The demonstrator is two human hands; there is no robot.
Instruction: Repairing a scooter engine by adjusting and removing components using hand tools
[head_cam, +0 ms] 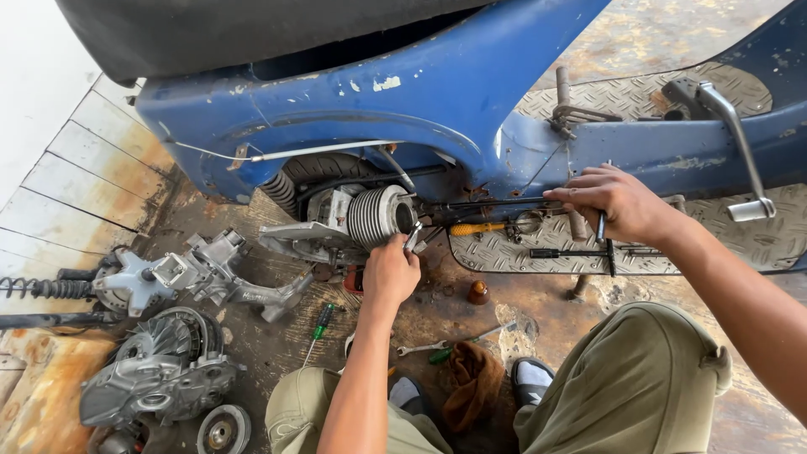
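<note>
A grey metal engine casing (160, 370) and a coiled black spring shock absorber (46, 288) lie on the rusty floor (50, 395). Nearby: a green-handled screwdriver (319, 322), a silver spanner (437, 344), a brown rag (472, 382).

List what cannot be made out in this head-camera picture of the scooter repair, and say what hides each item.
- Left hand: its fingers cover most of the small metal tool at the finned cylinder.
- Right hand: the fist hides the top of the T-handle wrench.
- Rear wheel: mostly behind the blue body panel.
- Engine casing: nearby parts are cut off by the bottom edge.
- Brown cloth: it covers whatever lies beneath.
</note>
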